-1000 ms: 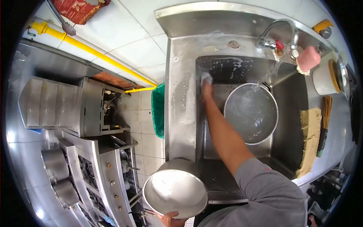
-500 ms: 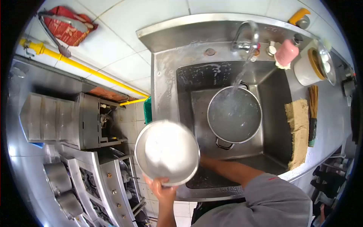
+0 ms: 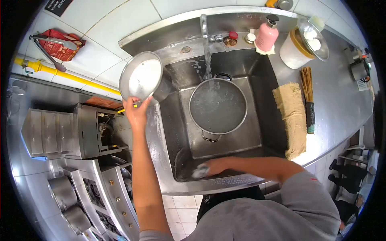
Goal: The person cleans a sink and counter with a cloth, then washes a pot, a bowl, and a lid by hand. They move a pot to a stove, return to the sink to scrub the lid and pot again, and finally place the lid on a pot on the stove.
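Red packet (image 3: 64,52) near yellow pipe (image 3: 80,80)

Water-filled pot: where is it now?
In the head view, the water-filled pot stands near centre in the sink, under the running faucet, to the right of the tilted metal pot held in the left hand.

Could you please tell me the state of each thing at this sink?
Tap: running
Sink pot: upright, holding cloudy water
Held pot: tilted
Left hand: gripping the held pot's rim
Right hand: closed on a pad
Pad: blurred, inside the sink
Pink bottle: upright
Cloth: folded, lying flat
Brush: lying down
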A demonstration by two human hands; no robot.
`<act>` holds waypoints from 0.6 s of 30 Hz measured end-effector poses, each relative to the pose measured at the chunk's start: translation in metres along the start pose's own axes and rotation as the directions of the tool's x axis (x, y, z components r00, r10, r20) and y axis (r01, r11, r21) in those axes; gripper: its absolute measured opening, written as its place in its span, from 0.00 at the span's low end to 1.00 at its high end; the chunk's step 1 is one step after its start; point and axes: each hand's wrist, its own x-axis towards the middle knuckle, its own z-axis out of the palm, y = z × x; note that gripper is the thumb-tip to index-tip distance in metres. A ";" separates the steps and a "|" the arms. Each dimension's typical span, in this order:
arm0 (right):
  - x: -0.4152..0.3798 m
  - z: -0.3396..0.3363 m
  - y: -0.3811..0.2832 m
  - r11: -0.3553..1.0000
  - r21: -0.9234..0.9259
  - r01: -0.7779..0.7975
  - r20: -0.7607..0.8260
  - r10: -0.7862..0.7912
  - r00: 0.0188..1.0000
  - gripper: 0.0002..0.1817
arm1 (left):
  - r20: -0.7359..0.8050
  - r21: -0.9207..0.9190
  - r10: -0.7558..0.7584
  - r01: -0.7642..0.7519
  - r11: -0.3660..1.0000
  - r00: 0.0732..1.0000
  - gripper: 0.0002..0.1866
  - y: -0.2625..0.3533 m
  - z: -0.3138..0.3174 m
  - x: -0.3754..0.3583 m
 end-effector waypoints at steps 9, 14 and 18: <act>-0.078 -0.001 0.102 0.932 -0.216 -0.292 0.119 0.322 0.939 0.40 | -0.054 -0.156 -0.045 0.036 0.987 0.998 0.21 -0.007 0.029 0.022; -0.065 0.002 -0.036 0.954 0.027 -0.299 -0.036 0.300 0.953 0.54 | -0.139 -0.164 -0.100 0.077 0.984 0.985 0.30 0.029 0.040 -0.007; -0.167 -0.015 0.072 0.725 -0.119 -0.678 0.015 0.684 0.729 0.44 | -0.117 -0.135 -0.033 0.017 0.991 0.993 0.35 0.019 0.030 -0.024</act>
